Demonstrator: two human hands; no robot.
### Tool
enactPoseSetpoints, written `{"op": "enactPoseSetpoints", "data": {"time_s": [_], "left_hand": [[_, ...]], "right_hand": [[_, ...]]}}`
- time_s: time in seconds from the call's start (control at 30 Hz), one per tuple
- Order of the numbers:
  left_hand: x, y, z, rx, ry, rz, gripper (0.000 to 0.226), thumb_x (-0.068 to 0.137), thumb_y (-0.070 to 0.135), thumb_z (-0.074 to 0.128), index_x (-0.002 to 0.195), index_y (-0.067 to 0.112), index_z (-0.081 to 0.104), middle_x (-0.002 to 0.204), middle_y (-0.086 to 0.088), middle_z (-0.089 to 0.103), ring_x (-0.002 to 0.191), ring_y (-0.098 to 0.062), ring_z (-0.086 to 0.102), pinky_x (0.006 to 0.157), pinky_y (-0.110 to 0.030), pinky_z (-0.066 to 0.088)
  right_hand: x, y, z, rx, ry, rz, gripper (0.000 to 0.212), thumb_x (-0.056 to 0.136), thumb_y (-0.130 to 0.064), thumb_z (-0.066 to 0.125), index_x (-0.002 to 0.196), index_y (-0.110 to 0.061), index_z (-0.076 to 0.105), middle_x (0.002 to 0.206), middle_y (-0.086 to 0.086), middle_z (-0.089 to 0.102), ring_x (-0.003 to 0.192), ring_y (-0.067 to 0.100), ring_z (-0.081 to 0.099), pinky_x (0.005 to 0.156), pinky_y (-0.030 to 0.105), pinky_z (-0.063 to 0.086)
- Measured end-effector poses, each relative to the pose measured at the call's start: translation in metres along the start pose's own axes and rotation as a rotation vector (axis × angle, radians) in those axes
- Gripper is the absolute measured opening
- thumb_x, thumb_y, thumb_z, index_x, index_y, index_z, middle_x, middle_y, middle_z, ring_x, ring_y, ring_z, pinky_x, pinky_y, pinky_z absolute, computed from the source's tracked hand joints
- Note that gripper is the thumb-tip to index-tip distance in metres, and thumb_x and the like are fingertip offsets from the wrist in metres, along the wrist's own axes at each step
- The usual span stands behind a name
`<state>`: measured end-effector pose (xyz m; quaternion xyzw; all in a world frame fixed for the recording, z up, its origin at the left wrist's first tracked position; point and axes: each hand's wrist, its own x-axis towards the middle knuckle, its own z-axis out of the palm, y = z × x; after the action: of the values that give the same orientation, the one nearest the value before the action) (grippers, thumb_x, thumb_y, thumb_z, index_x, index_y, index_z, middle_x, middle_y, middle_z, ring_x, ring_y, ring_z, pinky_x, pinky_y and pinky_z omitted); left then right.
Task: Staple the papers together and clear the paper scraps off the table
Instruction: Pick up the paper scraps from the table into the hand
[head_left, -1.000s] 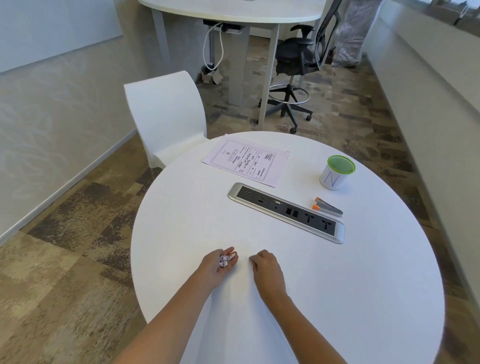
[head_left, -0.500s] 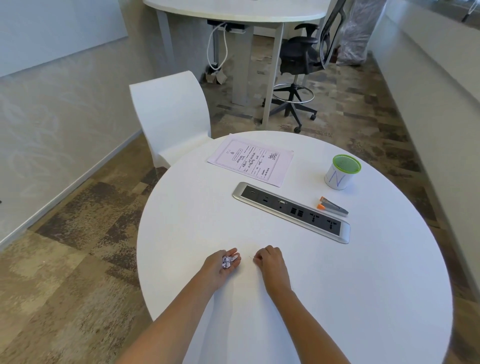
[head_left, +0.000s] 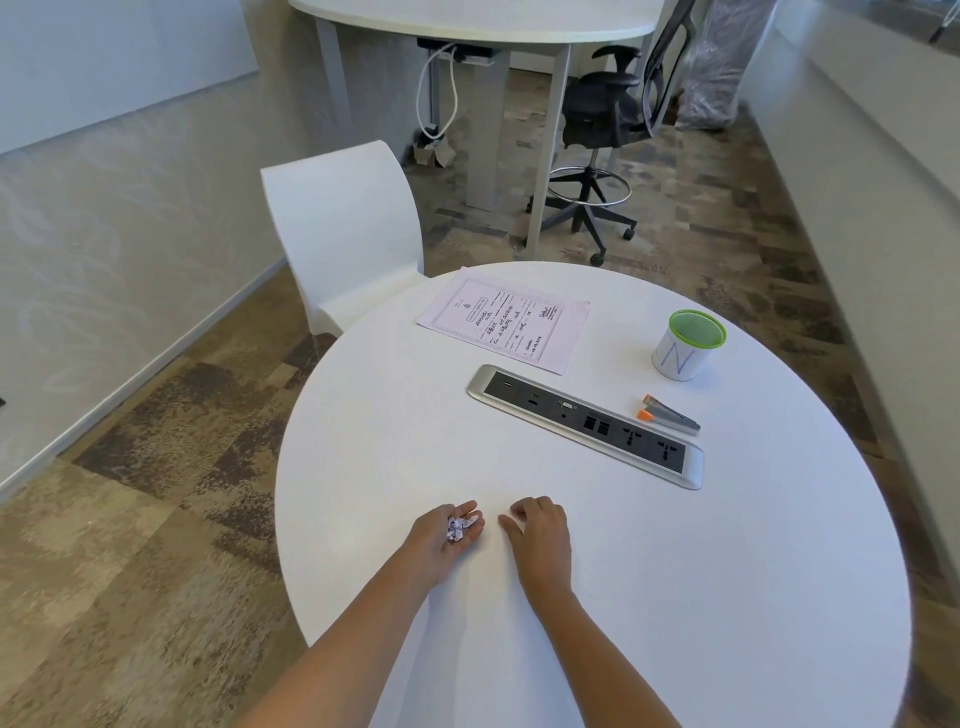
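Scraps (head_left: 456, 529): a small crumpled wad, white with dark print, lay in the upturned left hand (head_left: 441, 535) near the tabletop's (head_left: 675, 571) front edge.
Left fingers: curled up, cupping the wad.
Right hand (head_left: 540, 535): just beside the left, palm down, fingers bent, nothing seen in them.
Cup (head_left: 685, 348): well apart, ahead and to the right, probably where the scraps belonged; the right hand was nearer to it.

Your round white table (head_left: 675, 571) bears: printed papers (head_left: 504, 325); inset socket strip (head_left: 587, 426); stapler (head_left: 670, 414); green-rimmed cup (head_left: 688, 351).
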<state>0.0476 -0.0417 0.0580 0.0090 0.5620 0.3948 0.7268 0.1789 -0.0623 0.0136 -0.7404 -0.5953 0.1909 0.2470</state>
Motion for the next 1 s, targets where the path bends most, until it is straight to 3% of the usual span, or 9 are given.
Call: {"op": "enactPoseSetpoints", "data": {"time_s": [0.23,0.37,0.43,0.5,0.63,0.77,0.9,1.0], "left_hand": [[0.001,0.003,0.000,-0.008,0.005,-0.003,0.028,0.099,0.004,0.031,0.094,-0.006,0.057,0.084,-0.015,0.058,0.074,-0.023,0.056,0.044,-0.023,0.054],[-0.002,0.005,0.001,0.004,0.001,0.000,0.032,0.099,0.003,0.031,0.082,-0.004,0.058,0.082,-0.015,0.058,0.073,-0.022,0.056,0.044,-0.023,0.054],[-0.001,0.005,0.001,0.007,0.000,0.003,0.033,0.099,0.003,0.031,0.080,-0.004,0.058,0.082,-0.015,0.058,0.073,-0.022,0.056,0.044,-0.023,0.054],[0.000,0.005,0.001,0.013,0.004,0.008,0.033,0.099,0.003,0.031,0.080,-0.003,0.058,0.083,-0.014,0.059,0.074,-0.022,0.057,0.045,-0.022,0.055],[-0.001,0.005,0.002,0.025,-0.004,0.022,0.033,0.098,0.002,0.032,0.079,-0.003,0.058,0.081,-0.014,0.059,0.073,-0.022,0.056,0.047,-0.022,0.055],[0.001,0.005,0.003,0.042,0.001,0.026,0.033,0.099,0.002,0.032,0.079,-0.003,0.058,0.082,-0.014,0.059,0.073,-0.023,0.056,0.046,-0.022,0.055],[0.003,0.004,0.005,0.067,0.004,0.030,0.033,0.099,0.003,0.032,0.079,-0.002,0.058,0.082,-0.014,0.059,0.072,-0.022,0.056,0.046,-0.022,0.055],[0.006,0.003,0.007,0.080,0.003,0.008,0.032,0.098,0.003,0.032,0.081,-0.003,0.059,0.082,-0.015,0.059,0.072,-0.023,0.057,0.047,-0.023,0.055]], "right_hand": [[0.007,-0.011,0.006,-0.080,-0.055,-0.019,0.010,0.089,-0.009,0.054,0.084,-0.007,0.062,0.089,0.006,0.060,0.092,0.023,0.049,0.067,0.023,0.033],[0.006,-0.012,0.010,-0.254,-0.021,-0.110,0.018,0.068,-0.007,0.074,0.061,-0.012,0.058,0.060,0.004,0.056,0.056,0.022,0.055,0.047,0.027,0.040],[0.008,-0.007,0.013,-0.381,-0.028,-0.180,0.033,0.091,-0.013,0.045,0.060,-0.012,0.056,0.058,0.003,0.052,0.052,0.020,0.052,0.045,0.028,0.041],[0.006,0.000,0.014,-0.494,0.006,-0.258,0.054,0.098,-0.012,0.012,0.063,-0.013,0.054,0.060,0.002,0.050,0.054,0.018,0.049,0.047,0.028,0.040],[0.008,0.003,0.016,-0.569,0.059,-0.348,0.030,0.082,-0.010,0.031,0.064,-0.014,0.053,0.061,0.001,0.050,0.053,0.016,0.048,0.046,0.026,0.040],[0.013,0.006,0.016,-0.519,0.069,-0.371,0.023,0.080,-0.008,0.031,0.066,-0.015,0.049,0.062,0.001,0.049,0.054,0.018,0.047,0.047,0.027,0.039],[0.013,0.004,0.009,-0.447,-0.026,-0.360,0.012,0.079,-0.008,0.032,0.073,-0.018,0.036,0.063,0.001,0.049,0.055,0.017,0.046,0.048,0.027,0.038],[0.012,0.006,0.007,-0.372,-0.012,-0.295,0.017,0.076,-0.005,0.031,0.075,-0.015,0.045,0.069,0.001,0.050,0.059,0.018,0.046,0.053,0.025,0.035]]}}
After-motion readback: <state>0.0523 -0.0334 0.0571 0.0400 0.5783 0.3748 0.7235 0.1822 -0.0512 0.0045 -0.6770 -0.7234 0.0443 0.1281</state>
